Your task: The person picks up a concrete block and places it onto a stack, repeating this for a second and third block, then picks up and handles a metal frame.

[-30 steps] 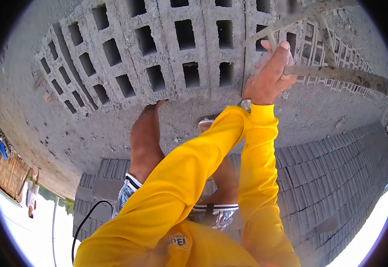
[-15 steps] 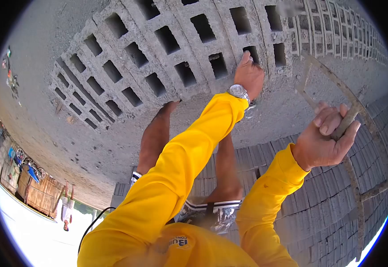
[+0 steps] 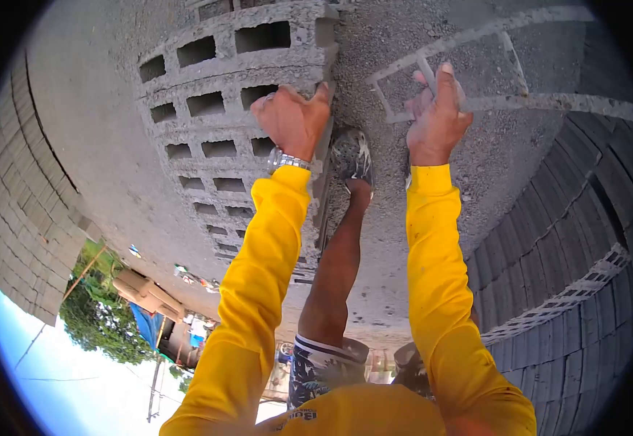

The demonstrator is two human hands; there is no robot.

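Note:
My left hand [image 3: 291, 120], with a metal watch on its wrist, is at the near right edge of a stack of grey hollow concrete blocks [image 3: 211, 127]. Its fingers are curled over the rim of a rectangular hole, and the fingertips are hidden. To the right, my right hand [image 3: 436, 120] is closed around a bar of a long ladder-like frame [image 3: 520, 103], greyish and crusted, with crossbars. That frame is held tilted over the gravelly ground. One of my feet [image 3: 351, 154] stands between the block stack and my right hand.
Stacked blocks [image 3: 571, 240] rise on the right, with a row of open holes among them. Another block wall [image 3: 22, 203] stands at far left. Gravelly ground [image 3: 396, 43] runs between. Shelters and a tree [image 3: 106, 312] lie in the background.
The view has swung round. My left hand remains at the hollow blocks, now at the stack's right end. The frame in my right hand has turned from steep to nearly level across the view.

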